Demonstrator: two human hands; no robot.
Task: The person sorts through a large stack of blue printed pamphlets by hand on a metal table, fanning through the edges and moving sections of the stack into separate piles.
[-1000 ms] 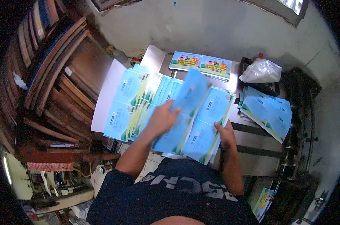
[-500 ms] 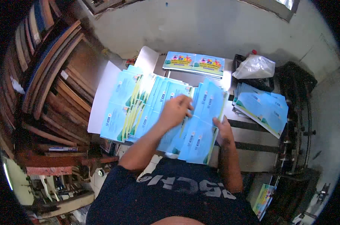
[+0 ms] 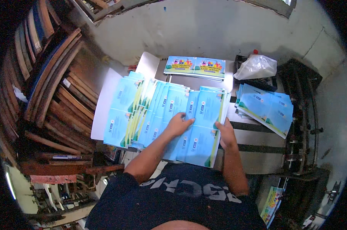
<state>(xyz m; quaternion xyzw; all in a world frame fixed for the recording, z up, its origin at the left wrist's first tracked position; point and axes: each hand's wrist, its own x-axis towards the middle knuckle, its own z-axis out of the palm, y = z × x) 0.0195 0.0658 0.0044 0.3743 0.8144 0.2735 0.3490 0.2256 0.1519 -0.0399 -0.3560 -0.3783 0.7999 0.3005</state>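
A stack of light blue printed sheets (image 3: 202, 142) with green artwork along the right edges lies in front of me. My right hand (image 3: 228, 134) grips its right edge, thumb on top and the other fingers mostly hidden. My left hand (image 3: 179, 125) is closed at the stack's left side, its thumb laid over the top sheet. Left of the stack, overlapping rows of matching blue sheets (image 3: 120, 126) fan out in staggered layers. Some lie partly under my left forearm.
Yellow-topped printed covers (image 3: 194, 69) are piled at the back of the table. More blue sheets (image 3: 267, 105) lie to the right, before a white plastic bag (image 3: 256, 67). Wooden boards (image 3: 53, 76) crowd the left, and a dark metal machine (image 3: 296, 126) stands on the right.
My left hand has come down from above the sheets and taken the stack's left side. The top sheets now lie more evenly together. The view has shifted slightly.
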